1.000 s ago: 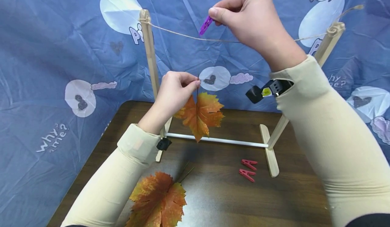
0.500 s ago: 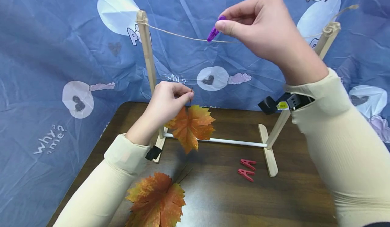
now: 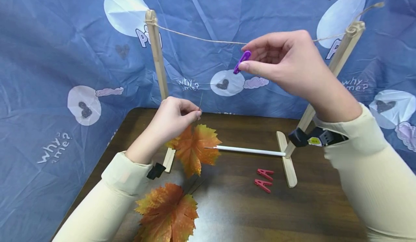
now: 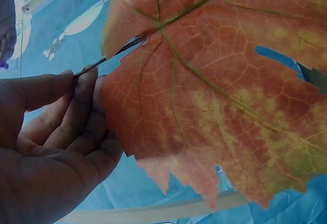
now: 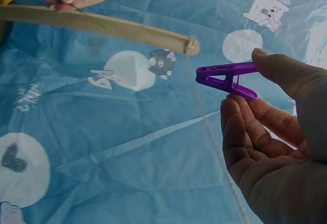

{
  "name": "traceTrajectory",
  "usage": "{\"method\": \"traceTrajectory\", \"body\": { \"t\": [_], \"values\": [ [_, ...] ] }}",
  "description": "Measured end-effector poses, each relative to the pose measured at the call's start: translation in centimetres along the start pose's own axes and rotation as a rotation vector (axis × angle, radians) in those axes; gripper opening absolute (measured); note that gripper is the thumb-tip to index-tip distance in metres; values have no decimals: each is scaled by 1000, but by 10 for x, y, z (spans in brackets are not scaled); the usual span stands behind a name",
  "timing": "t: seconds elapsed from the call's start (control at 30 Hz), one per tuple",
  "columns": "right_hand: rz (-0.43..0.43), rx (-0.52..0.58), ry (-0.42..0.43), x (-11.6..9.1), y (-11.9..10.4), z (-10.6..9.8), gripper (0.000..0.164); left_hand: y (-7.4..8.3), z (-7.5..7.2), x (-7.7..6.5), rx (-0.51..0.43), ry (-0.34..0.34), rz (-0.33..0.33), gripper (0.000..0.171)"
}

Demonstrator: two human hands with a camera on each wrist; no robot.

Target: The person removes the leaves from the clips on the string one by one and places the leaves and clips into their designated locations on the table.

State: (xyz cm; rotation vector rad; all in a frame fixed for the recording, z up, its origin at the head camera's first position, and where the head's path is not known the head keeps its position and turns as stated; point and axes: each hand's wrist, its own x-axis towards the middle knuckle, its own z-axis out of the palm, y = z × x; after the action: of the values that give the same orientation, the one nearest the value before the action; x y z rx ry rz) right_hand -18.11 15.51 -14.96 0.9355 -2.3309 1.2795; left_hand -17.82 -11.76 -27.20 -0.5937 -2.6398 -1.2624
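Note:
My left hand (image 3: 172, 118) pinches the thin stem of an orange and yellow artificial maple leaf (image 3: 196, 150), which hangs below the fingertips in front of the white crossbar. The left wrist view shows the stem (image 4: 107, 59) between thumb and fingers and the veined leaf (image 4: 204, 91) close up. My right hand (image 3: 287, 63) pinches a purple clothespin (image 3: 242, 62) just below the string (image 3: 208, 40). In the right wrist view, thumb and fingers hold the handle ends of the clothespin (image 5: 227, 78), its nose pointing left, apart from the string (image 5: 208, 114).
The string spans two wooden posts (image 3: 157, 54) joined low by a white rod (image 3: 250, 150). A second maple leaf (image 3: 167, 213) lies at the front of the brown table (image 3: 234, 213). Two red clothespins (image 3: 264, 180) lie near the right foot (image 3: 287, 162). A blue printed cloth (image 3: 182, 3) hangs behind.
My right hand has come down with the purple clothespin, from above the string to below it, and a little right. My left hand has lowered the leaf and shifted left.

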Motion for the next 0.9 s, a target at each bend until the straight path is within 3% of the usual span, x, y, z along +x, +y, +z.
{"method": "traceTrajectory", "body": {
  "t": [0.43,0.9],
  "values": [
    [101,-31,-50,-37,25,8,24,-10,2,-14,29,-84,-23,11],
    [171,-83,-96,-68,51,15,20,-20,1,-27,33,-125,-49,11]
  ]
}}
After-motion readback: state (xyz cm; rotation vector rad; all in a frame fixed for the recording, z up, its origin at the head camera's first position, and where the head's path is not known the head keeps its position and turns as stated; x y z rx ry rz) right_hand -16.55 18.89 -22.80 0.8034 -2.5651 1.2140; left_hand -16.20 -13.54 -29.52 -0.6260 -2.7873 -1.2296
